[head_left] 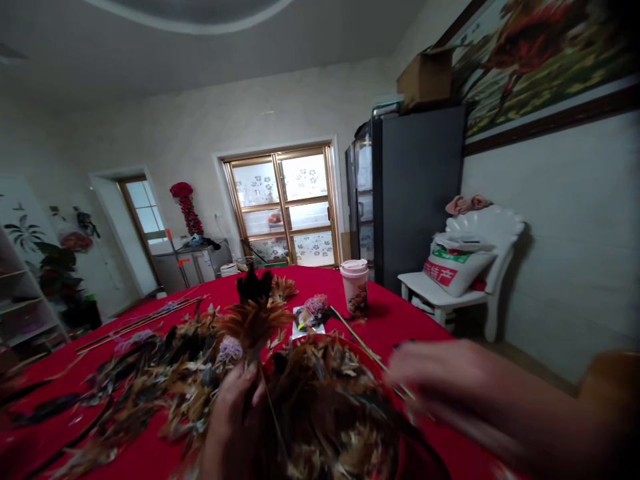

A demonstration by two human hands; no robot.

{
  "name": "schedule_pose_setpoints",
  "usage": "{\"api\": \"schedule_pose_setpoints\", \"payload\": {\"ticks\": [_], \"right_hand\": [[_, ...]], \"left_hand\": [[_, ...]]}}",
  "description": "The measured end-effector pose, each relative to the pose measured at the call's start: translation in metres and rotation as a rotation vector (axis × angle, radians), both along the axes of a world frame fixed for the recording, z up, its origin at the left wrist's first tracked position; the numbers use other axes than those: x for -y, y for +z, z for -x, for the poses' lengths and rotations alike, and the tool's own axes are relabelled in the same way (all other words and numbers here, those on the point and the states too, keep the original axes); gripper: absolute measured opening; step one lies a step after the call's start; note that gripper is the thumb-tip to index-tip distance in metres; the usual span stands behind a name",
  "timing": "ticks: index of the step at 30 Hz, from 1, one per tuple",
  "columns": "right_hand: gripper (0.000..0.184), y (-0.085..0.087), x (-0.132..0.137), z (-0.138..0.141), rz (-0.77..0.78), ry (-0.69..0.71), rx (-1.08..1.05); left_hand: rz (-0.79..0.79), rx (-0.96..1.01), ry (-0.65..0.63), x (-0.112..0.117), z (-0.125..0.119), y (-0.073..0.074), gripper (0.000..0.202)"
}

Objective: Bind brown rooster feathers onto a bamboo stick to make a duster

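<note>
A fan-shaped feather bundle (pixel 256 327), glossy reddish-brown with splayed tips and a narrow, paler base, stands upright near the middle of the view, above the left edge of a red basin (pixel 369 361) heaped with brown, black and cream feathers. The left hand (pixel 234 403) is closed around the bundle's base, thumb and fingers pinched together. A thin pale strand (pixel 274 415) runs down from those fingers across the heap. The right hand (pixel 437 367) is raised to the right of the basin, smeared by motion blur; its fingers look curled, but whether they hold anything cannot be told. On the red-covered tabletop (pixel 395 333), loose feathers (pixel 187 380) spread widely to the left. Beyond the basin are a pinkish thread tangle (pixel 316 305) and a lidded pink cup (pixel 354 287).
</note>
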State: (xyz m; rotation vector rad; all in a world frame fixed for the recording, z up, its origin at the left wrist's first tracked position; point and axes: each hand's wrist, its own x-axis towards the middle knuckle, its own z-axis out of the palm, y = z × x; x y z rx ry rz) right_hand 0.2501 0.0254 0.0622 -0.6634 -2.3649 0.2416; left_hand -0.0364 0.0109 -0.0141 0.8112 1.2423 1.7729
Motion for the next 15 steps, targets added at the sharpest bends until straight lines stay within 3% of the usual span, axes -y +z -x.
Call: {"api": "schedule_pose_setpoints", "payload": {"ticks": [2,4,6,10,12,15], "right_hand": [[0.024,0.005,-0.012,0.019,0.171,-0.080,-0.097],[0.022,-0.001,-0.020,0.043,0.464,0.072,-0.156],[0.013,-0.017,-0.024,0.070,0.618,0.082,-0.285],[0.039,-0.053,-0.024,0.108,1.139,0.268,-0.394],[0.034,-0.064,-0.023,0.116,1.224,0.335,-0.390],[0.018,-0.071,-0.025,0.120,1.108,0.256,-0.443]], "left_hand": [[0.003,-0.013,-0.028,-0.001,-0.005,-0.002,0.024],[0.017,-0.030,-0.073,-0.004,-0.011,-0.002,0.031],[0.045,-0.068,-0.133,-0.006,-0.017,0.001,0.042],[0.039,-0.263,-0.166,-0.008,-0.024,0.002,0.043],[-0.010,-0.401,-0.168,-0.009,-0.024,-0.001,0.040],[-0.051,-0.538,-0.130,-0.011,-0.022,-0.010,0.042]]}}
